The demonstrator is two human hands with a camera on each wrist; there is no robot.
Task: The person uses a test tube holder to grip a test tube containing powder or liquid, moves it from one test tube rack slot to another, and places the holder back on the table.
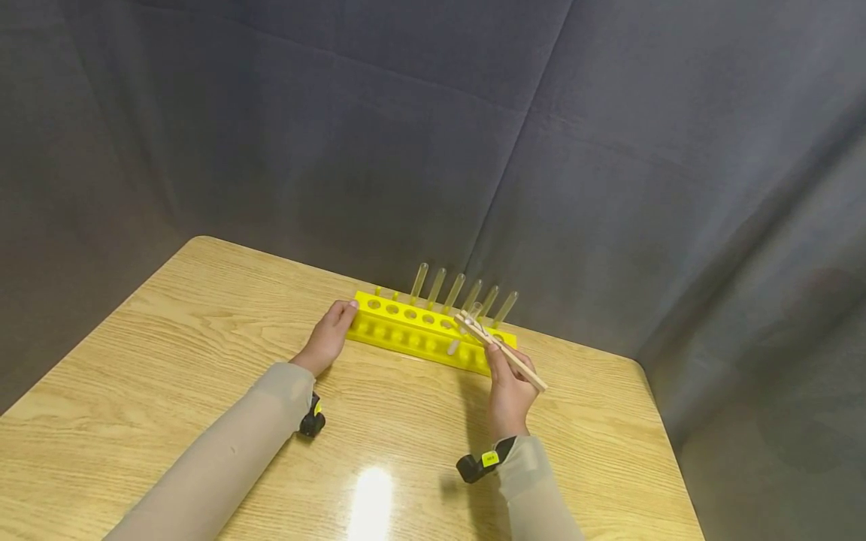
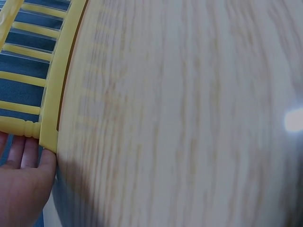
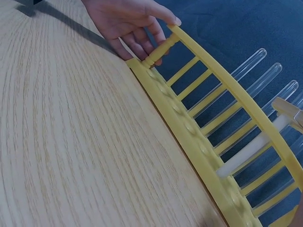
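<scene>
A yellow test tube rack (image 1: 406, 347) stands near the table's far edge. My left hand (image 1: 328, 338) holds its left end, with the thumb by the top bar and the other fingers at the end post, as the right wrist view shows. In my right hand (image 1: 512, 398) is a wooden test tube holder (image 1: 517, 363), gripped by its handle. The holder's front end is around the upper part of a test tube (image 3: 253, 153) with white contents. That tube slants through the rack toward the lower shelf, right of the middle; whether its bottom touches the shelf I cannot tell.
Several clear test tubes (image 1: 419, 282) stand upside down along the rack's back. Two short yellow pegs (image 1: 378, 291) show bare at the back left. A grey curtain (image 1: 338, 150) hangs behind the wooden table (image 1: 223, 315).
</scene>
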